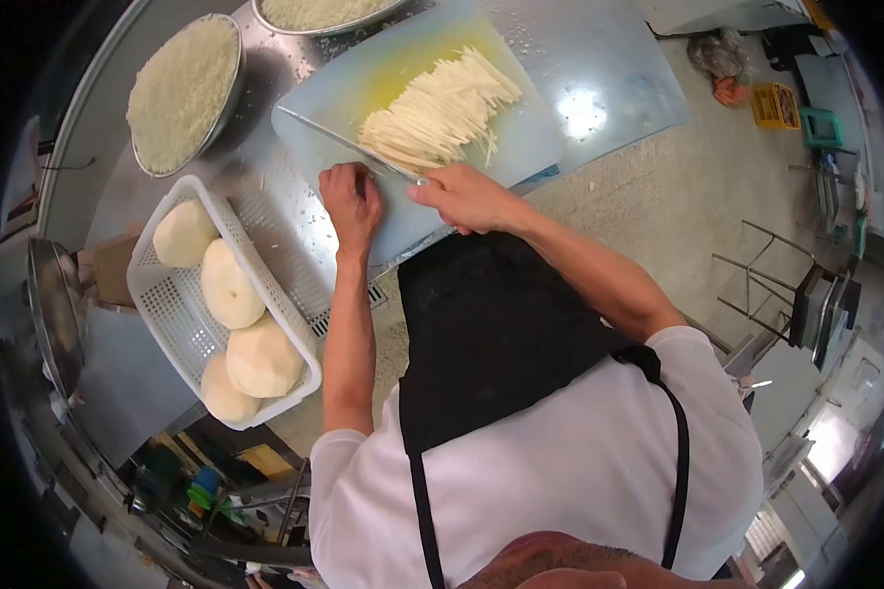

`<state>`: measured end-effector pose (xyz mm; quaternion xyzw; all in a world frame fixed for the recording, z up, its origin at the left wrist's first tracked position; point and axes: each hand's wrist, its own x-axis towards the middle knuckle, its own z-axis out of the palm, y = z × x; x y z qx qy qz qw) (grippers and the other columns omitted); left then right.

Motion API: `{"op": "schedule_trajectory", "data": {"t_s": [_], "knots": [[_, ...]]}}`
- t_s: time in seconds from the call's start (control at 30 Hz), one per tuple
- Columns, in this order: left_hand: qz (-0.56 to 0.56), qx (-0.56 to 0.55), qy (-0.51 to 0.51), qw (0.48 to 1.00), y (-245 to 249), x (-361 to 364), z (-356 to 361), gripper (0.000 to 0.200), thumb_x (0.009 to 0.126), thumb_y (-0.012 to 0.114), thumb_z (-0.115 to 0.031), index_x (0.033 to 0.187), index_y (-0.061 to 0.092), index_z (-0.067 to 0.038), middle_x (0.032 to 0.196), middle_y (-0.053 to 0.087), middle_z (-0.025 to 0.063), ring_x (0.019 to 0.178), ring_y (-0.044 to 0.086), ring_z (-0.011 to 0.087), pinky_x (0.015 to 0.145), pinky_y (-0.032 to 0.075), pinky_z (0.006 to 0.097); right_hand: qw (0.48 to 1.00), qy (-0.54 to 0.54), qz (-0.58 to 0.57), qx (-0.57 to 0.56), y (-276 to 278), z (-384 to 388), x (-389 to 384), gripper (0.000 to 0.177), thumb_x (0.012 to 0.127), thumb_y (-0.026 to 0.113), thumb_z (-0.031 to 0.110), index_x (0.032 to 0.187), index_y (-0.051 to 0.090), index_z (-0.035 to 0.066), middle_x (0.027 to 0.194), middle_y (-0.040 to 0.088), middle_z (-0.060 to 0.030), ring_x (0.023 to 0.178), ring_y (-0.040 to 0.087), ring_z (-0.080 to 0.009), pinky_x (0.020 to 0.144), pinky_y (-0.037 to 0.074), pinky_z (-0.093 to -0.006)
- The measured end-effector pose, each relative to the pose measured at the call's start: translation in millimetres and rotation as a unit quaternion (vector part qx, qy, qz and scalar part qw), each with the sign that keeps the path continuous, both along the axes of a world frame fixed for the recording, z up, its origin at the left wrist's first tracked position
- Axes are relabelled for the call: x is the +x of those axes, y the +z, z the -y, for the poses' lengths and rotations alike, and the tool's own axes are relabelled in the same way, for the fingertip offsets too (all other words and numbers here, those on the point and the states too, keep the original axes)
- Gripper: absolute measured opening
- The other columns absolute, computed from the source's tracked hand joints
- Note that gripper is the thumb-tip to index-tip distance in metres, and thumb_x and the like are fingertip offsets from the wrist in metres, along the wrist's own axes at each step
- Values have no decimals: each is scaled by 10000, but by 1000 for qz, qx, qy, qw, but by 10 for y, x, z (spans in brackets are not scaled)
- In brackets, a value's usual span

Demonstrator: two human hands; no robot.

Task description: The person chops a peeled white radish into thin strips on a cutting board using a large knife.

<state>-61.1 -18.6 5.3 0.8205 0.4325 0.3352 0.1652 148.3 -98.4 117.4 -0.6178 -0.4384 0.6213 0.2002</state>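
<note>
My right hand (467, 199) is wrapped round the handle of a kitchen knife (339, 137), whose long blade points up and left across the cutting board (314, 90). Along the blade's right side lies a pile of thin, pale vegetable strips (442, 113). Left of the knife handle, my left hand (352, 206) rests at the board's near left edge with its fingers curled in. Nothing shows inside that hand, and it is apart from the strips.
A white plastic basket (295, 355) at the left holds several large peeled pale vegetables (234, 285). Behind it stands a metal bowl (236, 93) heaped with small white pieces, and a second such bowl (339, 27) is cut off at the top. A stool (805, 294) stands at right.
</note>
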Motion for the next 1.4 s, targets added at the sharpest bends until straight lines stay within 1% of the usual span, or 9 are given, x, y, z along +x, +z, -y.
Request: {"op": "schedule_trajectory", "data": {"t_s": [0.03,0.1,0.2,0.27,0.37,0.57,1.07,1.23,1.4], "knots": [[41,-32,25,998,-16,-20,31,175,803,656,10,972,653,-34,921,637,133,885,572,349,815,472,430,1000,-3,-1,2,-20,73,64,422,1024,592,395,853,595,9,603,569,-76,480,570,-185,449,441,-355],[164,-133,106,972,-41,-47,99,141,897,689,-66,1018,646,-9,921,654,143,863,623,295,811,502,385,957,61,99,264,-97,251,210,343,958,625,346,938,625,4,764,672,-184,683,665,-371,620,524,-467],[248,-140,198,938,398,-7,179,170,922,700,-106,1044,642,-3,913,649,143,835,625,267,824,500,373,951,77,148,259,47,445,408,298,911,677,284,1056,623,29,861,689,-201,830,654,-439,727,516,-513],[217,-103,192,951,624,-63,194,209,879,755,-119,1026,646,-20,934,650,130,874,609,276,836,490,390,930,60,171,319,-129,489,462,280,901,704,225,1076,611,27,848,681,-198,803,658,-433,698,513,-498],[3,35,-47,998,1159,127,111,284,768,853,-166,942,655,-60,920,642,95,953,576,322,874,444,431,903,34,202,377,-469,490,477,288,892,725,195,1102,601,41,847,682,-185,787,670,-422,675,517,-502],[-178,-4,-188,966,1013,487,-223,221,842,794,-207,849,622,-68,866,617,85,907,556,325,829,434,457,895,43,187,403,-677,353,435,254,880,714,218,1040,597,59,845,690,-162,778,684,-410,669,531,-521],[-135,-31,-225,965,946,870,-635,111,885,726,-120,873,671,-24,892,668,149,880,596,364,811,476,472,866,173,203,422,-576,691,281,265,860,726,236,991,569,68,816,668,-146,752,678,-411,642,528,-523],[40,50,-35,997,1568,299,-715,134,963,684,-112,1055,688,-15,980,704,122,919,662,280,857,517,382,906,102,199,360,-97,1161,1002,326,866,781,211,1128,625,96,876,685,-150,764,657,-412,672,514,-471],[162,-100,303,934,489,-350,-377,306,1020,639,-189,1208,629,53,1106,698,146,1040,653,245,945,511,378,951,-55,183,244,90,1357,1381,370,901,771,192,1199,613,38,852,675,-156,697,644,-319,671,513,-415]]}}
